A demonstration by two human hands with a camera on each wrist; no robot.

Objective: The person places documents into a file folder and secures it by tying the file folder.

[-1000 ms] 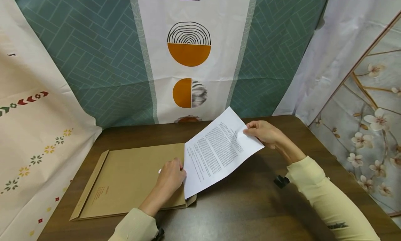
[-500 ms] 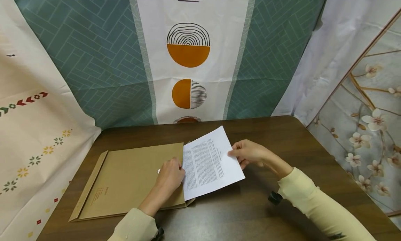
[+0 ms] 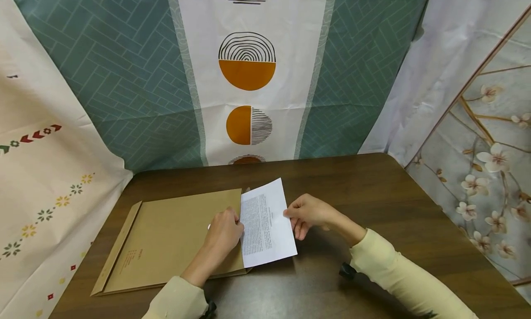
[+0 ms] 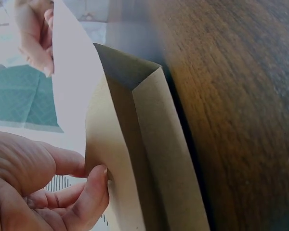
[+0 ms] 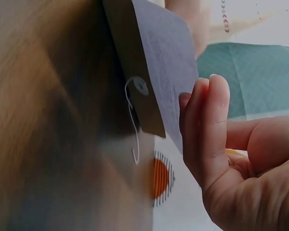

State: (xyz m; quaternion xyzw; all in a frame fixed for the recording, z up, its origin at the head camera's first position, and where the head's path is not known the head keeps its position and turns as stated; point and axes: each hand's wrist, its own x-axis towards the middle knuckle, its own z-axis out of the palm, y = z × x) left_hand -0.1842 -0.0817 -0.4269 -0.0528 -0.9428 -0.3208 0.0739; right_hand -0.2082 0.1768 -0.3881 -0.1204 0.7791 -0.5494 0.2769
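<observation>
A brown paper document envelope point(image 3: 174, 240) lies flat on the table, its mouth facing right. My left hand point(image 3: 224, 233) pinches the upper layer at the mouth between thumb and fingers; in the left wrist view this lifted brown edge point(image 4: 116, 144) stands apart from the lower layer. A white printed sheet of paper point(image 3: 265, 227) sticks out of the mouth, its left part hidden inside the envelope. My right hand point(image 3: 309, 213) pinches the sheet's right edge. In the right wrist view the envelope's flap point(image 5: 151, 113) carries a round button with a white string point(image 5: 132, 120).
The dark wooden table point(image 3: 352, 185) extends to the right of the sheet. A patterned curtain point(image 3: 153, 79) hangs behind the table's far edge, with printed cloths point(image 3: 45, 171) at the left and a floral one point(image 3: 489, 208) at the right.
My right hand has moved left and down with the sheet, so less of the paper shows outside the envelope. My left hand keeps its hold on the envelope's mouth.
</observation>
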